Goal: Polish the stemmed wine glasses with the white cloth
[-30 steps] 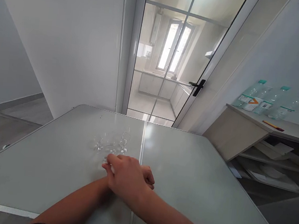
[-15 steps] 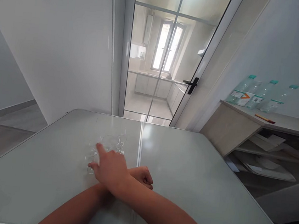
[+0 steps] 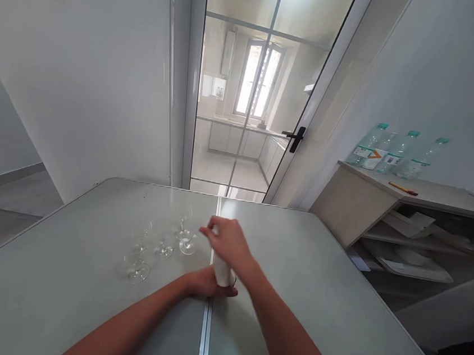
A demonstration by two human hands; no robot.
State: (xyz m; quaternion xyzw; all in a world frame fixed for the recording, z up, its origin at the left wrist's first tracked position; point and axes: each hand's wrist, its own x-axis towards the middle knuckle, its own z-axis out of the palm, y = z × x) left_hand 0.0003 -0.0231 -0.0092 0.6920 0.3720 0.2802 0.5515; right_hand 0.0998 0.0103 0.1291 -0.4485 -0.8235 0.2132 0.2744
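My left hand (image 3: 204,285) rests on the grey table (image 3: 313,298) near the centre seam, fingers wrapped round the bottom of a white cylindrical container (image 3: 222,272). My right hand (image 3: 227,243) is closed over the top of that container, fingertips pinched at its upper end. What kind of container it is stays unclear, since the hands cover most of it. Several small clear stemmed glasses stand to the left, the nearest one (image 3: 138,269) in front, another (image 3: 164,248) behind it and one (image 3: 186,244) close to my right hand.
A glass door with a black handle (image 3: 295,138) stands behind the table. A wooden shelf unit (image 3: 361,204) at the right carries clear water bottles (image 3: 394,154) and an orange pen (image 3: 403,189). Grey floor shows to the left.
My right hand has left the glasses and swung right onto the top of the white container, which now shows between both hands. The glasses stand more spread out.
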